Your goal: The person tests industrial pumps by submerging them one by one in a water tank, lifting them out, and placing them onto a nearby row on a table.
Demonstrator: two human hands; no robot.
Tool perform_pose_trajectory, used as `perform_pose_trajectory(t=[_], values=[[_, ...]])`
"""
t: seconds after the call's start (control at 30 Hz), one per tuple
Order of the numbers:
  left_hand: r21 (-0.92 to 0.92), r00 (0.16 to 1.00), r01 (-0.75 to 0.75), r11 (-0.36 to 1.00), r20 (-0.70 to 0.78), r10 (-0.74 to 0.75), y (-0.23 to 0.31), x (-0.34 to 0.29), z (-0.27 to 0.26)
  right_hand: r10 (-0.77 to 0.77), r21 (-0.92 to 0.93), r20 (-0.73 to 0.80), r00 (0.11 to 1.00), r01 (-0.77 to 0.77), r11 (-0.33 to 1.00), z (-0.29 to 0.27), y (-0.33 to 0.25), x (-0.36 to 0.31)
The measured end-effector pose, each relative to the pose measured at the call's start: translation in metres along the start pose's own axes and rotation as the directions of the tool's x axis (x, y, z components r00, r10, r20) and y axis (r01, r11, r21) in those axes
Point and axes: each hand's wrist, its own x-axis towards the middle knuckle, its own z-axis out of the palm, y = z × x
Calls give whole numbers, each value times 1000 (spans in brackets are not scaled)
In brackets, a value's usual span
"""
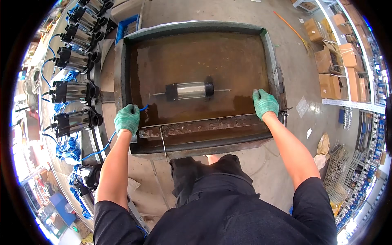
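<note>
A: What are the hands doing?

B: The left hand (127, 118) and right hand (265, 104), both in green gloves, are well apart, fingers curled at opposite sides of a metal tank (196, 27). I can't tell how firmly either grips, or exactly what lies under the fingers.

A: Anything against the left one?

B: A blue cable (107, 145) runs up to it from the lower left, and a short blue length shows on its inner side. Whether it's pinched there is hidden.

A: And between the hands?

B: A rusty crossbar (204, 126) spans the tank's near side, with a thin wire (164, 141) hanging over it. Beyond the bar, a steel-bodied pump (191, 90) with black ends lies on its side in brown water (228, 53), near the middle.

A: Further out?

B: On the left, a row of similar pumps (73, 92) with blue cable coils (68, 149); a blue crate (121, 32) by the far left corner. On the right, a broom (290, 27) on the floor, cardboard boxes (328, 86) on and beside white shelving (353, 105), and a wire mesh basket (341, 167).
</note>
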Motion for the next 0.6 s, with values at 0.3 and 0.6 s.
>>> perform_pose_trajectory(t=[0.3, 0.6], values=[[10, 1000, -11, 1000, -6, 11, -1, 0, 1, -12, 12, -16, 1000, 12, 1000, 0, 0, -1], [12, 1000, 3, 1000, 0, -3, 4, -1, -3, -24, 0, -11, 1000, 24, 1000, -1, 0, -1]])
